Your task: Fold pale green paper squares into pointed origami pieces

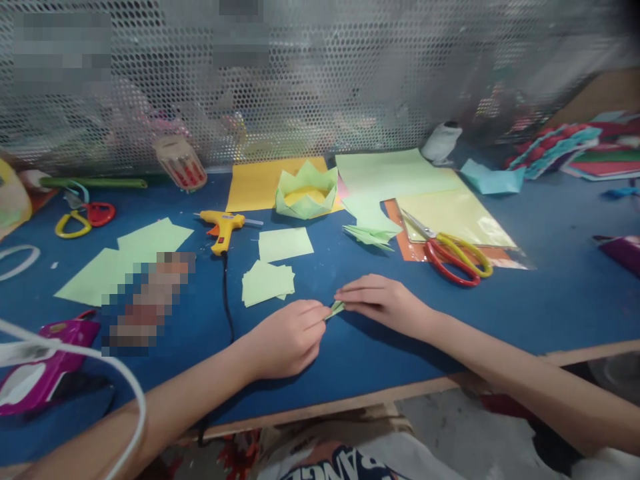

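Between my two hands, near the table's front edge, is a small folded piece of light green paper [336, 309]. My left hand [295, 337] pinches its left end, and the fingers of my right hand [383, 301] press on its right end. Most of the piece is hidden under my fingers. Just beyond my left hand lies a stack of small green paper pieces [267, 283], with a single green sheet [285, 245] behind it. A bundle of folded green paper points [373, 233] rests past my right hand. Farther back stands a green pointed paper ring [307, 193].
A yellow glue gun [226, 228] lies left of centre, its black cord running toward my left forearm. Scissors with red and yellow handles [455, 257] lie right on wrapped paper. Green sheets [150, 243] and a purple tool [55, 360] are left. Perforated metal [310, 87] closes the back.
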A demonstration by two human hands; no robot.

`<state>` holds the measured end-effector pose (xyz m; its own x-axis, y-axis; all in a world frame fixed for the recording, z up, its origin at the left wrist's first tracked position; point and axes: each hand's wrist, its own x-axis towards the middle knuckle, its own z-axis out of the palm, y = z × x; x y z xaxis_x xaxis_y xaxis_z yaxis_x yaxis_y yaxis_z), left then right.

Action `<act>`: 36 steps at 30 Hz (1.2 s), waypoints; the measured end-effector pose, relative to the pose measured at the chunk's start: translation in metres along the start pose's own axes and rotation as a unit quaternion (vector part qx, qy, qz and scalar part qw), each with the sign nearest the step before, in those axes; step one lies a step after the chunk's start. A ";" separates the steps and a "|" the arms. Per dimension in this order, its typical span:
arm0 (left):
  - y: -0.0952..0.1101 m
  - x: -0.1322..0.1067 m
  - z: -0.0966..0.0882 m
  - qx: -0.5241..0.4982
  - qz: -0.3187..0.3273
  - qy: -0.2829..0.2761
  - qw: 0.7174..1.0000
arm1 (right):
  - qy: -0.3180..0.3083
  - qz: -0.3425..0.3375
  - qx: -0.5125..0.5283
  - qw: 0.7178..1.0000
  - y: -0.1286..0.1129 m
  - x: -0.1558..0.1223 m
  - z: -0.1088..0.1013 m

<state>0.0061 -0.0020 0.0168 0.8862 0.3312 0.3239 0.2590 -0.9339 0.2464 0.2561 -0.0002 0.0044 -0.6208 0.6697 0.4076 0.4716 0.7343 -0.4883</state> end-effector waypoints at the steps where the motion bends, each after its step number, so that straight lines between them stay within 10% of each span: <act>1: -0.001 0.000 0.001 -0.003 0.004 0.005 1.000 | 0.005 0.011 0.012 1.000 0.001 0.002 0.000; 19: 0.006 0.026 0.021 -0.050 -0.210 -0.006 0.976 | 0.026 0.026 0.035 0.999 0.008 0.006 -0.001; 30: 0.003 0.028 0.023 -0.024 -0.196 -0.048 0.979 | -0.053 -0.114 -0.083 0.989 0.016 0.010 -0.012; 36: 0.012 0.029 0.026 0.057 -0.151 -0.118 0.980 | -0.034 -0.061 -0.220 0.973 -0.014 0.009 -0.008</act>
<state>0.0451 -0.0068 0.0058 0.8231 0.5672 0.0279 0.5525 -0.8112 0.1914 0.2488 -0.0034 0.0208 -0.7227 0.5760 0.3819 0.6043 0.7948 -0.0552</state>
